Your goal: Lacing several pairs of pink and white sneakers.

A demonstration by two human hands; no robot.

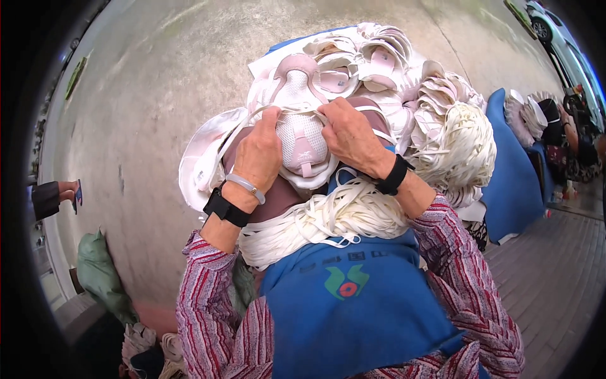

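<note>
A white and pink shoe upper with a mesh tongue lies across my knees, its heel loop toward me. My left hand is closed at the upper's left edge, pinching a white shoelace that trails down on that side. Opposite it, my right hand is closed at the right edge, also with lace at its fingers. The exact fingertip grip is partly hidden. Between my forearms, a thick bundle of white laces rests on my lap above the blue apron.
Stacked shoe uppers stand just beyond my hands. To the right hangs a heap of white laces, beside a blue sheet. A green sack lies at the lower left. Another person's legs show far left; someone sits far right.
</note>
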